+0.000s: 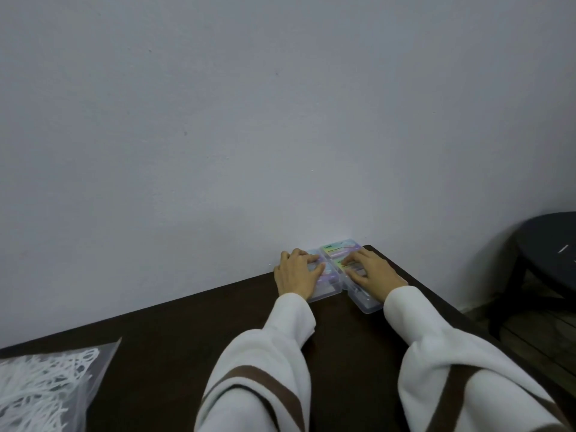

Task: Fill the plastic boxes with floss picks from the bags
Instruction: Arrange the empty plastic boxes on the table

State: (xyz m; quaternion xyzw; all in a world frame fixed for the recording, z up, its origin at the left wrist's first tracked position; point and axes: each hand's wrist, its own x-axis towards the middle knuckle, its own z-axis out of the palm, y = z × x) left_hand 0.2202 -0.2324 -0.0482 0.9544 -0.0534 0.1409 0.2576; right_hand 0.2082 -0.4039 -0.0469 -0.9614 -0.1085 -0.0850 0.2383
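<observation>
A dark table (187, 338) is filling the lower frame; a bag of floss picks (46, 385) is lying lower left. Right of centre, the left hand (297, 274) and right hand (372, 271) are resting flat, fingers spread, atop clustered plastic boxes (338, 248).

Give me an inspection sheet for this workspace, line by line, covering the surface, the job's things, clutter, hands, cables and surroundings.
Surface: dark brown table pushed against the wall, mostly bare.
Job's things: clear plastic boxes with colourful labels grouped at the far edge by the wall, lids down; a clear bag of white floss picks at the near left corner.
Clutter: nothing seen.
Hands: left hand rests flat on the left boxes; right hand rests flat on the right boxes; neither grips anything. White sleeves with brown stripes.
Cables: nothing seen.
Surroundings: plain pale wall; a dark round stool to the right with a small white piece on its seat, too small to identify.
</observation>
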